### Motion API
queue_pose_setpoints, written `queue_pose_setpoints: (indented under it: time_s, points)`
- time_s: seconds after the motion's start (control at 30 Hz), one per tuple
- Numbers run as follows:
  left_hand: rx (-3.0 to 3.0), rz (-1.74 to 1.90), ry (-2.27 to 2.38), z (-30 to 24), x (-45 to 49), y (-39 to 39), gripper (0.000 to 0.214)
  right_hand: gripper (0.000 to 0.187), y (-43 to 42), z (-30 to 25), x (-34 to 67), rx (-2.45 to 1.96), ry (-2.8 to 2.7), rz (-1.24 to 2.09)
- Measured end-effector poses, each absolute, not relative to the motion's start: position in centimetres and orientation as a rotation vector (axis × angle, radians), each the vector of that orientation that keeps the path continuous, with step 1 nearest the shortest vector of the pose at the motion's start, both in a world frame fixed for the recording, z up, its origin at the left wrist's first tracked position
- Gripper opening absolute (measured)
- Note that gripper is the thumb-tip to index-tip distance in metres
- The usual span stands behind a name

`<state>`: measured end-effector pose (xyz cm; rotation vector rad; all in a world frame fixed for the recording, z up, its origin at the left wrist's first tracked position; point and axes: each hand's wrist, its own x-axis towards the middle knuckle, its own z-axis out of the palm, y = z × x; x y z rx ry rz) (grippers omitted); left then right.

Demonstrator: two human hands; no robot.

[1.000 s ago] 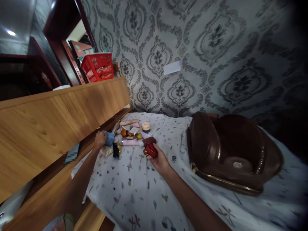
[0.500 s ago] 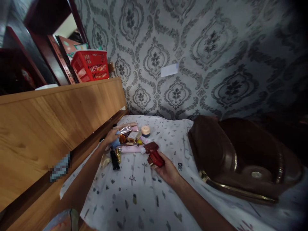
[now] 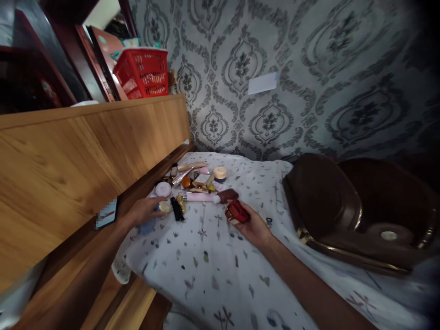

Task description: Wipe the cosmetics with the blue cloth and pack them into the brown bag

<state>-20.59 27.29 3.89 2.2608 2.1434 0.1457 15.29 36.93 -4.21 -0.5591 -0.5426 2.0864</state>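
Note:
My right hand (image 3: 253,225) lies on the patterned bed sheet (image 3: 220,270), palm up, closed round a small red case (image 3: 237,212). My left hand (image 3: 144,212) hovers low at the left edge of a pile of cosmetics (image 3: 194,185), blurred, with something bluish (image 3: 147,227) under its fingers that I cannot name. Close to its fingertips are a small cream jar (image 3: 165,207), a round white compact (image 3: 162,189) and a black tube (image 3: 177,209). A long pink tube (image 3: 201,197) with a dark cap lies just above the red case.
A large brown leather bag (image 3: 357,213) lies open on the bed at the right. A wooden headboard panel (image 3: 85,151) runs along the left, with a red basket (image 3: 144,73) behind it. Patterned wallpaper (image 3: 275,68) closes the back.
My left hand has drawn back from the middle of the cosmetics pile toward the near left edge. My right hand keeps the red case and has hardly moved. The camera has shifted.

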Motion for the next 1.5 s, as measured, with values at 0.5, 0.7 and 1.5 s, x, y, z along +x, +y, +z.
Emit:
queue_pose_setpoints:
  time_s: [0.5, 0.7, 1.5]
  points:
    - [2.216, 0.128, 2.35, 2.3, -16.7, 31.0, 0.044, 0.028, 33.7, -3.4, 18.0, -0.653, -0.488, 2.018]
    - [2.025, 0.258, 2.606, 3.7, -20.6, 32.8, 0.042, 0.028, 33.7, -3.2, 17.9, -0.633, -0.51, 2.025]
    - [2.559, 0.336, 2.019, 0.3, -1.4, 37.4, 0.036, 0.021, 32.8, -4.4, 18.8, -0.583, -0.498, 1.978]
